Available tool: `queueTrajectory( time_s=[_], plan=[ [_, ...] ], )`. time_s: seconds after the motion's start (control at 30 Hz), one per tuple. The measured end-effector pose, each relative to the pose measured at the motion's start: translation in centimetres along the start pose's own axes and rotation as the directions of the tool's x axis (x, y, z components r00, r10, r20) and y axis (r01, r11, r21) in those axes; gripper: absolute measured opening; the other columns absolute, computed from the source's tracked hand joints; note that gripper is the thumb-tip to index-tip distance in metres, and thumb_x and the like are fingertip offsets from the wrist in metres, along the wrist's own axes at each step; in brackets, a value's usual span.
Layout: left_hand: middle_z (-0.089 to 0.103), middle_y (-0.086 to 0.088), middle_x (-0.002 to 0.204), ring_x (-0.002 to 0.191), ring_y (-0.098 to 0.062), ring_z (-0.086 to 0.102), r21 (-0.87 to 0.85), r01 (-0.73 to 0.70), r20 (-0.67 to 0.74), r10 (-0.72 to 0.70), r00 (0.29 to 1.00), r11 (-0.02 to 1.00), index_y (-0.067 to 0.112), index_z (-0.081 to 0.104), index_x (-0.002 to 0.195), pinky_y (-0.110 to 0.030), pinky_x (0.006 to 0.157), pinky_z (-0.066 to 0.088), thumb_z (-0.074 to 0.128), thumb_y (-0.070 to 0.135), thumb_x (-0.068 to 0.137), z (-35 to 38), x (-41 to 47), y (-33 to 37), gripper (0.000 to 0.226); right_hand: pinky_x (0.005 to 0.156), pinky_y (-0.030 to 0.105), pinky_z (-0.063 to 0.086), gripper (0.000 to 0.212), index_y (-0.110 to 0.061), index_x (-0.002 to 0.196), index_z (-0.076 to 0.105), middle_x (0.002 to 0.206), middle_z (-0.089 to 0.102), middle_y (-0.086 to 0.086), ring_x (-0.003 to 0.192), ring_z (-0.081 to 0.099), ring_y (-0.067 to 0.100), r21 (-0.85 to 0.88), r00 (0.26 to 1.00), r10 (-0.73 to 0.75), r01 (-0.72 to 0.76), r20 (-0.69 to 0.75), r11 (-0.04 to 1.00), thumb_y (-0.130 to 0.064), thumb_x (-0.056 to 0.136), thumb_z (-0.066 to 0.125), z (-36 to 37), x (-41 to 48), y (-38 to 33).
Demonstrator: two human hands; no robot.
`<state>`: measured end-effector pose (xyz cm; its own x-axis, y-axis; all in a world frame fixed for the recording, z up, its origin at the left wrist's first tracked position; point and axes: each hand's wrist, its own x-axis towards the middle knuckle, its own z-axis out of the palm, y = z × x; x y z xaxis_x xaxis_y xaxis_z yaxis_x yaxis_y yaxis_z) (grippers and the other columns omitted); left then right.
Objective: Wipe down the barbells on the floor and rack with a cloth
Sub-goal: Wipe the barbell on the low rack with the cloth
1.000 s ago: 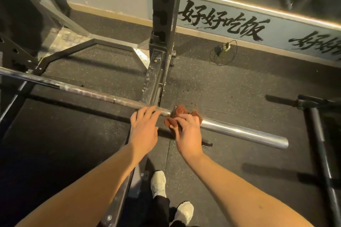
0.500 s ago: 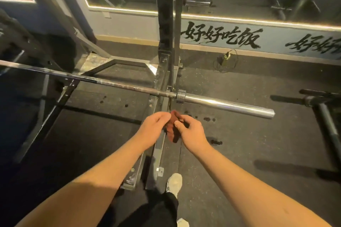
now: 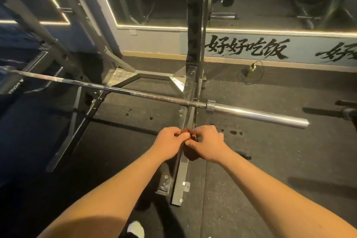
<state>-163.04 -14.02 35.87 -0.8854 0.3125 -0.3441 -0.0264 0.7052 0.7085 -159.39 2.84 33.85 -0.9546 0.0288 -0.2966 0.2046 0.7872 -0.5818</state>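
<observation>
A long steel barbell [image 3: 251, 112] lies across the rack, its bright sleeve sticking out to the right and its dark shaft running off to the left. Nearer me, my left hand [image 3: 170, 143] and my right hand [image 3: 208, 143] are close together and both pinch a small reddish-brown cloth [image 3: 190, 153] bunched between them. The cloth hangs apart from the bar, well short of it. Most of the cloth is hidden by my fingers.
The rack's black upright [image 3: 194, 35] rises straight ahead, and its base rail [image 3: 183, 170] runs along the rubber floor under my hands. Another bar [image 3: 347, 112] lies on the floor at the far right. A cable and plug [image 3: 251, 70] sit by the wall. My shoe [image 3: 136, 230] shows at the bottom.
Both hands have come off the barbell and drawn back toward me with the cloth. The left hand, which rested on the shaft, now pinches the cloth too. The view has tilted up.
</observation>
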Motion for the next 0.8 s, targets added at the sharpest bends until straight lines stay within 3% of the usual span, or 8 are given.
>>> queueTrajectory(
  time_s=[0.1,0.3,0.4,0.47,0.6,0.63,0.73,0.8],
  plan=[
    [0.067,-0.008,0.083,0.082,-0.023,0.063,-0.074,0.029,0.016,-0.028,0.999,0.997,0.008,0.07,0.086,-0.038,0.078,0.05,0.058,0.039,0.102,-3.5,1.6,-2.7,0.037,0.074,0.032,0.05,0.025,-0.018,0.084,0.061,0.083,0.066,-0.004,0.082,0.063,0.015,0.425,0.997,0.046,-0.071,0.07,0.903,-0.039,0.092,0.072,1.4,2.3,-3.2],
    [0.062,0.0,0.073,0.071,-0.016,0.057,-0.009,0.029,0.07,-0.029,0.997,1.0,0.015,0.065,0.075,-0.033,0.064,0.04,0.056,0.044,0.103,-10.5,10.5,-10.0,0.041,0.094,0.048,0.054,0.023,-0.019,0.109,0.057,0.104,0.069,0.001,0.097,0.068,0.018,0.578,0.981,0.16,-0.07,-0.106,0.813,-0.03,0.095,0.072,8.4,10.2,-9.6],
    [0.065,-0.001,0.074,0.072,-0.016,0.06,-0.011,0.014,0.169,-0.012,0.986,1.0,0.015,0.069,0.076,-0.03,0.063,0.04,0.056,0.047,0.102,-12.4,16.0,-12.9,0.043,0.094,0.038,0.058,0.04,-0.026,0.121,0.054,0.111,0.07,-0.006,0.102,0.069,0.009,0.687,0.938,0.296,-0.096,-0.179,0.72,-0.039,0.091,0.076,11.0,13.5,-12.6],
    [0.067,-0.005,0.076,0.073,-0.016,0.062,-0.016,-0.013,0.26,0.017,0.966,1.0,0.012,0.071,0.079,-0.029,0.065,0.042,0.056,0.047,0.102,-13.4,18.5,-13.8,0.045,0.088,0.024,0.057,0.045,-0.023,0.124,0.056,0.109,0.07,-0.007,0.1,0.068,0.004,0.725,0.893,0.397,-0.129,-0.212,0.677,-0.029,0.087,0.081,12.3,15.0,-14.3],
    [0.071,-0.006,0.082,0.079,-0.021,0.067,0.038,-0.128,0.384,0.104,0.917,0.991,0.012,0.074,0.086,-0.034,0.073,0.05,0.05,0.048,0.105,-13.8,22.2,-13.6,0.048,0.069,0.015,0.054,0.029,-0.012,0.114,0.063,0.094,0.071,-0.003,0.078,0.07,-0.002,0.785,0.674,0.667,-0.207,-0.318,0.583,-0.009,0.09,0.077,13.3,16.7,-15.3],
    [0.071,-0.004,0.085,0.079,-0.018,0.066,0.07,-0.17,0.381,0.131,0.915,0.983,0.013,0.073,0.089,-0.034,0.074,0.049,0.053,0.046,0.104,-13.5,23.1,-13.4,0.041,0.065,0.019,0.056,0.024,-0.014,0.11,0.063,0.09,0.072,0.0,0.072,0.071,0.002,0.826,0.61,0.729,-0.206,-0.311,0.525,-0.008,0.09,0.076,13.2,17.0,-14.9],
    [0.069,0.003,0.093,0.08,-0.009,0.062,0.173,-0.304,0.362,0.227,0.904,0.937,0.02,0.07,0.101,-0.03,0.078,0.047,0.064,0.035,0.098,-12.4,25.7,-12.9,0.016,0.071,0.049,0.063,0.019,-0.031,0.096,0.063,0.087,0.074,0.011,0.077,0.074,0.029,0.895,0.438,0.855,-0.204,-0.279,0.396,-0.028,0.082,0.076,13.1,17.5,-12.8],
    [0.068,0.0,0.104,0.096,-0.018,0.065,0.249,-0.415,0.351,0.318,0.881,0.875,0.021,0.07,0.107,-0.037,0.088,0.052,0.067,0.034,0.096,-11.4,27.5,-12.5,0.017,0.074,0.038,0.062,0.016,-0.03,0.094,0.063,0.089,0.072,0.008,0.079,0.072,0.024,0.909,0.33,0.9,-0.206,-0.283,0.361,-0.028,0.083,0.074,13.1,17.8,-11.0]
  ],
)
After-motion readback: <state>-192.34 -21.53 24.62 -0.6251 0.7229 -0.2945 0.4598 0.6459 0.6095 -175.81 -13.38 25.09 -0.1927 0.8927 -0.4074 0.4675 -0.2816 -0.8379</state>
